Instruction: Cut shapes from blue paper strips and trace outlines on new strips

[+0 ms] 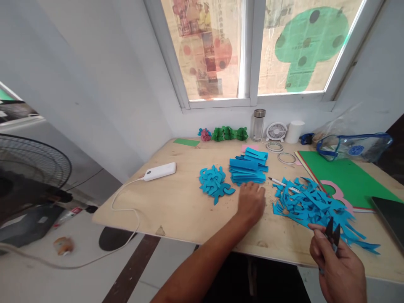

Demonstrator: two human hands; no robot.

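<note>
My left hand (251,203) is palm down on the wooden table, at the near edge of a stack of folded blue paper strips (248,170). Its fingers are bent and close together, their tips hidden, so what they hold, if anything, does not show. Left of it lies a small pile of cut blue paper shapes (213,181). Near the front edge, my right hand (339,263) is closed around scissors (332,233), dark blades pointing up. Beyond the scissors spreads a heap of blue paper scraps (315,202), with a white pen (279,182) partly under it.
A white power bank (160,171) with a cable lies at left. Along the wall stand paper flowers (229,133), a glass bottle (258,126), and a small fan (276,131). Green paper sheets (353,176) and a dark flat device (389,219) are at right.
</note>
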